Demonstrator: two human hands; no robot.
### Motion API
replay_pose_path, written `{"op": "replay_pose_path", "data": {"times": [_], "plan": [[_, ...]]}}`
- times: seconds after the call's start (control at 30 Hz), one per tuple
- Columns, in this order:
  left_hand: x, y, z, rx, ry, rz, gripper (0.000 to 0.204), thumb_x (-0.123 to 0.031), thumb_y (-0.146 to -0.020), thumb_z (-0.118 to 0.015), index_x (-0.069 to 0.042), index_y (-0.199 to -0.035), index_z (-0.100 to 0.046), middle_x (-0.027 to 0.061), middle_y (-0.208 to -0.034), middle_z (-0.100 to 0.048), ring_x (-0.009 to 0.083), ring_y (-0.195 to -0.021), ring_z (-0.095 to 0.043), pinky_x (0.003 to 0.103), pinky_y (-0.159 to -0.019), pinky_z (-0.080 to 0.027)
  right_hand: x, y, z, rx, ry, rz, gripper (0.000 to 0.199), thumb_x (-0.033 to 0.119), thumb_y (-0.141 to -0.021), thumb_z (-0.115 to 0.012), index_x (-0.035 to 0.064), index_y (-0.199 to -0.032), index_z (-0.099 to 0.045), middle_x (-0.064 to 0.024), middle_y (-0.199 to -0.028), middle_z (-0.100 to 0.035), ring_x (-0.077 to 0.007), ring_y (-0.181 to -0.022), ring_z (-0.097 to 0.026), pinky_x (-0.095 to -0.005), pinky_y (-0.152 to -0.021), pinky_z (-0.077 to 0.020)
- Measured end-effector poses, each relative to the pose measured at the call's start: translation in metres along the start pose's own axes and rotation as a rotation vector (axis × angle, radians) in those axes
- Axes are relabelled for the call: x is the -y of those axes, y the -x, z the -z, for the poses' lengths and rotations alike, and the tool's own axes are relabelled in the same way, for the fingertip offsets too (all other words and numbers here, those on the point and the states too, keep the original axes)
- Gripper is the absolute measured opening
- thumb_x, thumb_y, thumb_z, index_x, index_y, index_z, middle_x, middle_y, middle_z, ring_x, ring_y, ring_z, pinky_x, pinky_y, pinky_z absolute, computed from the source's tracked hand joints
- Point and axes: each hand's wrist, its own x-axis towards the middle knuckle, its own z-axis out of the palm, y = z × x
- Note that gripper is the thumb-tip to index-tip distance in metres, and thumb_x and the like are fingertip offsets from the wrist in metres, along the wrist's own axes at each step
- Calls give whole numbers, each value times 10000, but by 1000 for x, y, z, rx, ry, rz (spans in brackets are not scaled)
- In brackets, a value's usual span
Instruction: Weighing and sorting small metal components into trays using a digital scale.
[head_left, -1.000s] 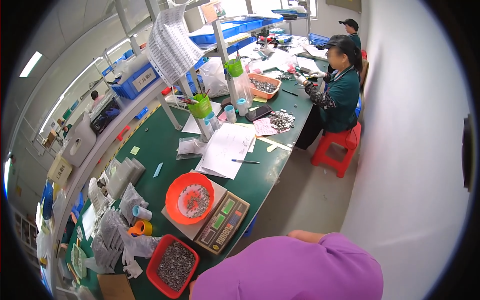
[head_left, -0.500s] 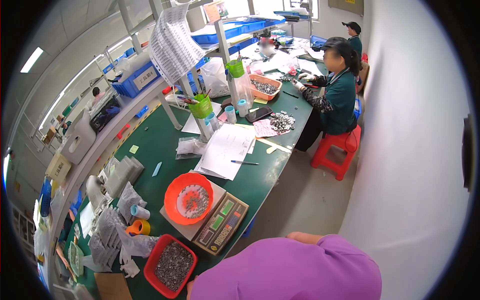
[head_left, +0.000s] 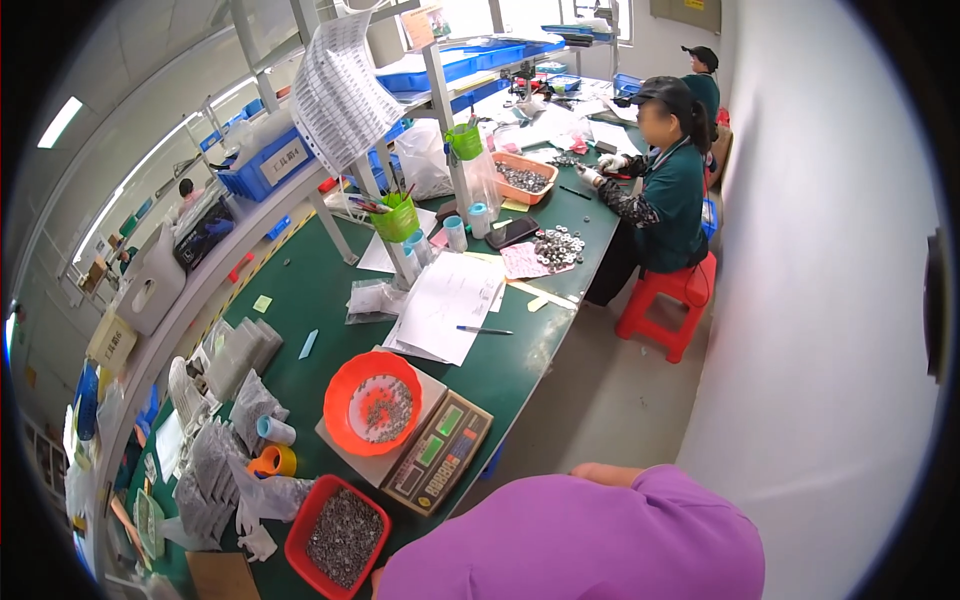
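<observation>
Neither of my hands shows; my purple sleeve and shirt (head_left: 570,540) fill the lower edge. A short stretch of my right arm (head_left: 605,475) comes out of the sleeve and disappears behind the shirt. Beside the red basket (head_left: 293,545) is a sliver of skin (head_left: 377,580), too little to tell hand from forearm. Small grey metal parts (head_left: 345,538) heap up in that basket. An orange-red bowl (head_left: 340,400) with fewer such parts rests on the plate of a counting scale (head_left: 438,455), whose green displays are lit.
Filled plastic bags (head_left: 210,485), a yellow-orange tape roll (head_left: 273,461) and a light-blue roll (head_left: 276,429) lie left of the scale. Beyond it are papers (head_left: 445,310) with a pen (head_left: 484,330). A gloved co-worker (head_left: 665,190) sits on a red stool (head_left: 665,310) at the far right.
The whole view has shifted slightly, with the bench things a little further left in it. The bowl, scale and basket keep their places on the bench.
</observation>
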Motion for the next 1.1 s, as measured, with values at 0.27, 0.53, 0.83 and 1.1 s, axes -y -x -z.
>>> {"op": "replay_pose_path", "data": {"times": [0.27, 0.53, 0.83, 1.1], "plan": [[-19, -14, -3, 26, -5, -20, 481, -403, -821, -487, 3, -580, -577, 86, -558, -576, 184, -504, -547, 306, -489, -406, -3, -18, -8, -1, 14, 18, 295, 272, -712, -576, 105, -942, -657, -125, -1019, -608, -288, -970, -564, -395, -796, -452], [-38, -30, -3, 38, 5, -47, 485, -410, -820, -484, -3, -573, -577, 84, -552, -573, 185, -493, -541, 301, -478, -401, -2, -20, -7, 9, -13, 31, 297, 274, -728, -560, 110, -959, -649, -127, -1025, -605, -293, -972, -561, -394, -805, -451], [-45, -34, 9, 52, -10, -49, 490, -418, -819, -480, -9, -566, -576, 82, -546, -569, 185, -480, -534, 295, -467, -395, -11, -32, -17, 41, -2, -3, 304, 280, -727, -559, 111, -965, -645, -129, -1035, -601, -293, -986, -556, -398, -808, -447], [-23, -24, 4, 53, 33, 0, 495, -425, -819, -477, -15, -559, -575, 80, -541, -565, 186, -468, -528, 290, -456, -390, -2, -12, 0, 27, -205, -56, 314, 278, -736, -557, 98, -981, -636, -136, -1044, -596, -296, -1001, -550, -390, -810, -443]]}}
